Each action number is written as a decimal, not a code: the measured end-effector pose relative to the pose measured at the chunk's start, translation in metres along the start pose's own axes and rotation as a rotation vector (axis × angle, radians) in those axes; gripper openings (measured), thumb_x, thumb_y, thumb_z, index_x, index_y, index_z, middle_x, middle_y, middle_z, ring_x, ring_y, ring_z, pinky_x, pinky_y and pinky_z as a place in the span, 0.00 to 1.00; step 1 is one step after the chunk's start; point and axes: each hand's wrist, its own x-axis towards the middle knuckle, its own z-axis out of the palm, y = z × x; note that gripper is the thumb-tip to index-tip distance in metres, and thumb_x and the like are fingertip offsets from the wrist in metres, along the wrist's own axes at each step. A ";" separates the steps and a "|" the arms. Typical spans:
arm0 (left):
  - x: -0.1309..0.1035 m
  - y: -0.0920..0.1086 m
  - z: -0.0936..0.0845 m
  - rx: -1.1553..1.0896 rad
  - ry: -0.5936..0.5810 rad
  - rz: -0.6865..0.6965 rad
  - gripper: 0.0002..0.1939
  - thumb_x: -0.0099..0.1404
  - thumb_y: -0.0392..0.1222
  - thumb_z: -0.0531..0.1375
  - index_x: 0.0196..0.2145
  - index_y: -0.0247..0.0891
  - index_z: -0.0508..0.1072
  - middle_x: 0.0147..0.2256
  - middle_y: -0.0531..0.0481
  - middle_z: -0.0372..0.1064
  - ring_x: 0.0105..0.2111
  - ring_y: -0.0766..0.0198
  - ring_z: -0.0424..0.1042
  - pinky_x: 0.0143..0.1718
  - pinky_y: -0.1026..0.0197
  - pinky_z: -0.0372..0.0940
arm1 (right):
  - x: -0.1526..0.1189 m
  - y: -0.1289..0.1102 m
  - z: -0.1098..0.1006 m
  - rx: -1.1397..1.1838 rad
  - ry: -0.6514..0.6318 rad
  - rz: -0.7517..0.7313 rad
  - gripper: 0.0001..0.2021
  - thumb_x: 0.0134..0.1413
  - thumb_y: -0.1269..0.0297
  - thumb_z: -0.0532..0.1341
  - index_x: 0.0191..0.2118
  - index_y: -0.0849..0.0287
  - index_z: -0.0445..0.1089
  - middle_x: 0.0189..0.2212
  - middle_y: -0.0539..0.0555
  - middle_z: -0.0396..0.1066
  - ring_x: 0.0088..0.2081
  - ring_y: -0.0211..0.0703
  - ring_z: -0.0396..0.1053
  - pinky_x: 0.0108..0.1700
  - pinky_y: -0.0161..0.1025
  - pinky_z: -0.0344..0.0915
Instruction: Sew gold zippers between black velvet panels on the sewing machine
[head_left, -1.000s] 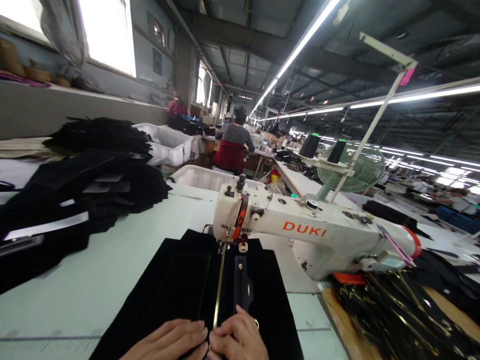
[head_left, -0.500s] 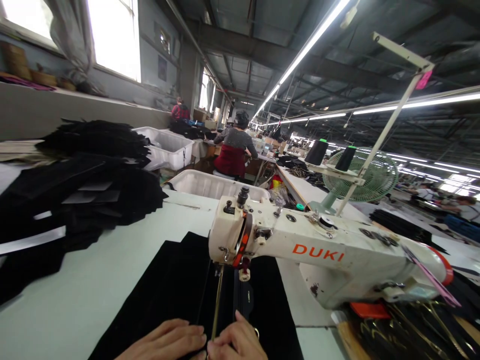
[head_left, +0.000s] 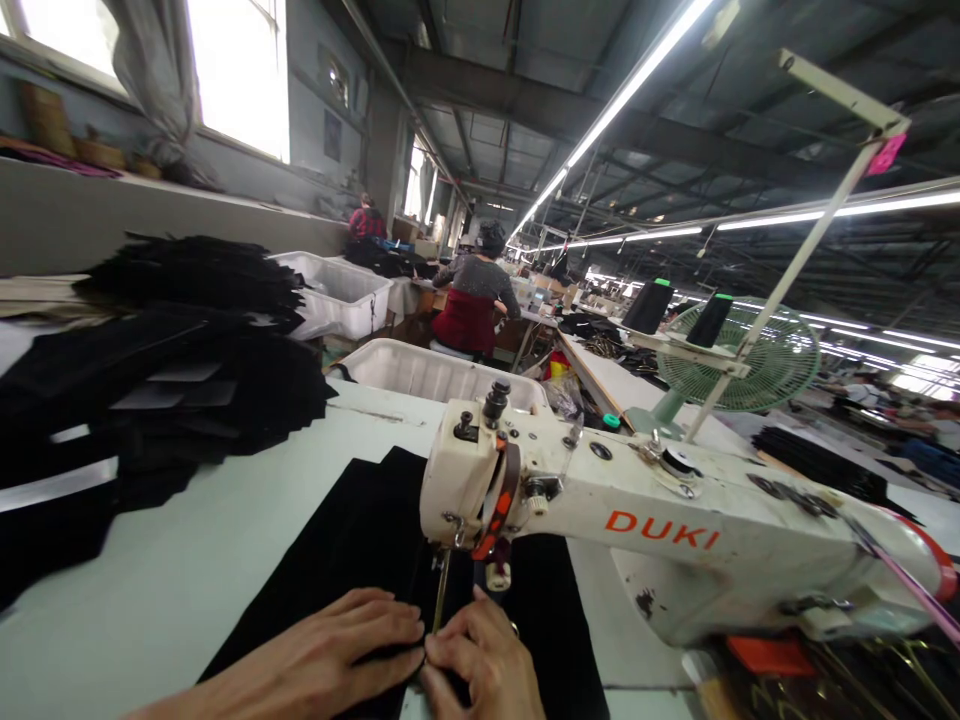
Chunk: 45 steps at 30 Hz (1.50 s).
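A black fabric panel (head_left: 345,545) lies under the head of a white sewing machine (head_left: 570,505) lettered DUKI. Along it, a gold-toothed zipper (head_left: 441,590) runs from the needle area toward me. My left hand (head_left: 337,645) lies flat on the fabric left of the zipper, fingers stretched out. On the zipper's near end, my right hand (head_left: 484,655) is closed in a pinch, thumb and forefinger at the zipper line beside my left fingertips. Its fingers hide that end of the zipper. The needle and presser foot are mostly hidden behind the machine head.
Black cut pieces (head_left: 187,350) are heaped on the table at left. White plastic bins (head_left: 450,375) stand beyond it. Two black thread cones (head_left: 649,306) sit on a stand before a green fan (head_left: 772,350). Zippered pieces (head_left: 862,665) lie at lower right. A co-worker (head_left: 480,295) sits ahead.
Both hands have moved forward, closer to the needle, with the fabric and zipper sliding farther under the machine head. The view has shifted slightly, so the machine appears lower and farther right.
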 end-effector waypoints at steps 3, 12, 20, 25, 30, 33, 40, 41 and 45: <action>0.010 -0.004 -0.004 -0.001 0.055 -0.018 0.20 0.72 0.44 0.59 0.60 0.52 0.70 0.57 0.53 0.71 0.57 0.57 0.70 0.60 0.57 0.63 | 0.009 0.001 0.001 0.044 -0.026 0.048 0.06 0.46 0.73 0.65 0.26 0.54 0.71 0.25 0.48 0.70 0.30 0.41 0.71 0.40 0.37 0.72; 0.055 -0.012 -0.036 0.133 -0.183 0.112 0.20 0.68 0.38 0.62 0.57 0.42 0.72 0.56 0.51 0.71 0.55 0.59 0.71 0.58 0.62 0.65 | 0.040 0.004 -0.020 -0.061 -0.264 0.119 0.15 0.45 0.81 0.66 0.35 0.52 0.76 0.38 0.51 0.76 0.40 0.48 0.75 0.42 0.40 0.73; 0.056 -0.022 -0.024 0.122 -0.345 0.089 0.25 0.70 0.37 0.59 0.64 0.41 0.64 0.62 0.47 0.64 0.62 0.56 0.63 0.63 0.52 0.57 | 0.038 0.008 -0.020 -0.272 -0.214 0.126 0.18 0.49 0.74 0.65 0.48 0.57 0.71 0.46 0.60 0.73 0.49 0.61 0.71 0.49 0.55 0.72; 0.053 -0.025 -0.021 0.051 -0.384 0.031 0.25 0.72 0.38 0.59 0.65 0.41 0.63 0.63 0.46 0.62 0.63 0.52 0.61 0.64 0.49 0.56 | 0.037 0.007 -0.009 -0.415 -0.229 0.128 0.19 0.48 0.74 0.64 0.48 0.59 0.70 0.43 0.61 0.73 0.45 0.59 0.71 0.46 0.53 0.71; 0.050 -0.028 -0.018 -0.006 -0.346 0.026 0.25 0.72 0.38 0.58 0.65 0.43 0.64 0.62 0.46 0.64 0.62 0.51 0.62 0.64 0.48 0.55 | 0.046 0.021 0.005 -0.482 -0.238 0.124 0.14 0.56 0.72 0.61 0.49 0.61 0.72 0.43 0.64 0.74 0.47 0.62 0.71 0.51 0.59 0.66; 0.050 -0.028 -0.016 -0.035 -0.336 0.021 0.24 0.72 0.38 0.57 0.64 0.44 0.64 0.62 0.46 0.64 0.63 0.51 0.61 0.64 0.47 0.55 | 0.054 0.027 0.005 -0.475 -0.265 0.110 0.10 0.59 0.71 0.60 0.45 0.60 0.74 0.42 0.62 0.75 0.46 0.60 0.71 0.53 0.59 0.63; 0.052 -0.028 -0.013 -0.060 -0.335 -0.010 0.23 0.73 0.35 0.54 0.63 0.41 0.66 0.62 0.47 0.64 0.63 0.56 0.62 0.66 0.50 0.52 | 0.049 0.004 -0.036 -0.386 -0.300 -0.008 0.20 0.52 0.75 0.66 0.51 0.55 0.71 0.48 0.57 0.72 0.47 0.53 0.70 0.49 0.48 0.67; 0.051 -0.028 -0.012 -0.066 -0.333 -0.023 0.23 0.73 0.34 0.54 0.63 0.41 0.66 0.62 0.47 0.64 0.63 0.57 0.62 0.66 0.50 0.52 | 0.047 0.001 -0.038 -0.364 -0.290 -0.037 0.19 0.51 0.75 0.67 0.50 0.54 0.72 0.47 0.56 0.73 0.46 0.52 0.70 0.50 0.48 0.67; 0.047 -0.029 -0.010 -0.095 -0.314 -0.093 0.21 0.74 0.36 0.53 0.62 0.44 0.68 0.62 0.50 0.64 0.63 0.56 0.61 0.65 0.49 0.54 | 0.043 0.001 -0.029 -0.318 -0.250 -0.099 0.12 0.51 0.74 0.70 0.40 0.53 0.75 0.40 0.51 0.75 0.42 0.47 0.71 0.46 0.42 0.68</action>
